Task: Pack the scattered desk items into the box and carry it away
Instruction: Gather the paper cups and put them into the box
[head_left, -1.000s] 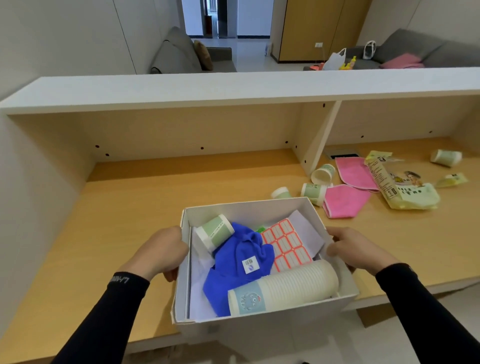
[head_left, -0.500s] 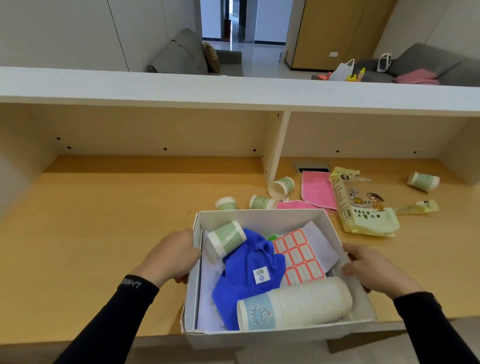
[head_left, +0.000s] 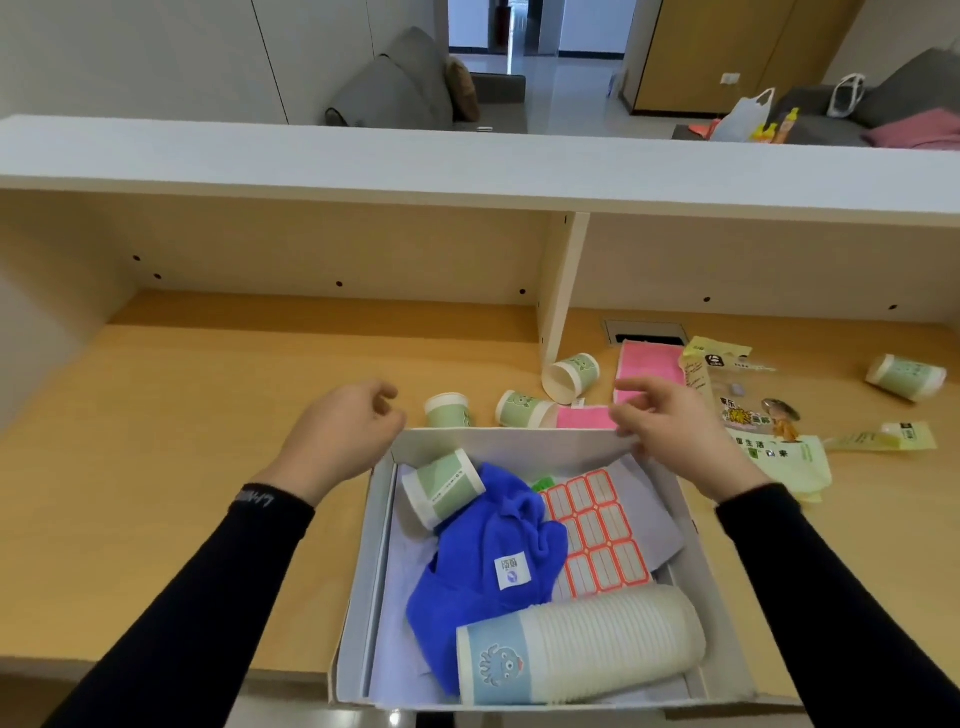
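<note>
Now box (head_left: 524, 444) on desk, both hands at far corners

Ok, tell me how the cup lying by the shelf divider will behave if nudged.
The cup lies on its side, so it would probably roll, curving because it tapers. It looks like empty paper: likely light, easily crushed. It may bump the pink cloth beside it.

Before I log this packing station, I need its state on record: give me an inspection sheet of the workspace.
Surface: wooden desk, box overhanging its near edge.
Job's things: box holds blue cloth, label sheet, cup stack, one green cup.
Clutter: four green cups, pink cloths, snack bag, sachet on the desk.
Grippers: left hand, right hand at the box's far corners, holding nothing.
Cables: nothing seen.
Surroundings: sofas beyond the shelf.
</note>
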